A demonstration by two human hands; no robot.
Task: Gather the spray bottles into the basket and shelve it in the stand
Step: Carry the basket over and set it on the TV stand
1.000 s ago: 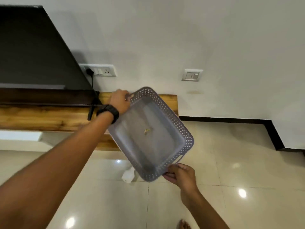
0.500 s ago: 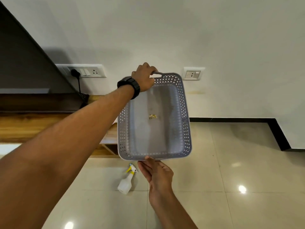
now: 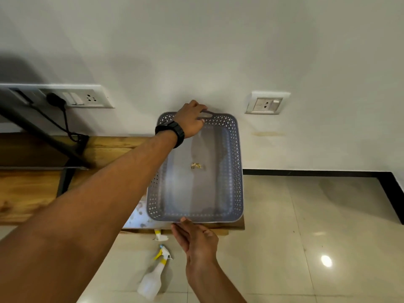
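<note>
Head | basket [image 3: 237, 171]: small scrap | left hand [image 3: 191, 121] fingers grip handle | right hand [image 3: 197, 239] fingers open

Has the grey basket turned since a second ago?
Yes. The basket, earlier held slanted, now sits square to the wall, its far handle swung right toward the single socket.

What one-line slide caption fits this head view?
Left hand grips the grey basket's far handle, right hand open at its near rim, spray bottle lying on the floor tiles.

Open tiled floor [image 3: 306, 226] right of spray bottle [image 3: 153, 278], wooden stand [image 3: 32, 189] crowding left
</note>
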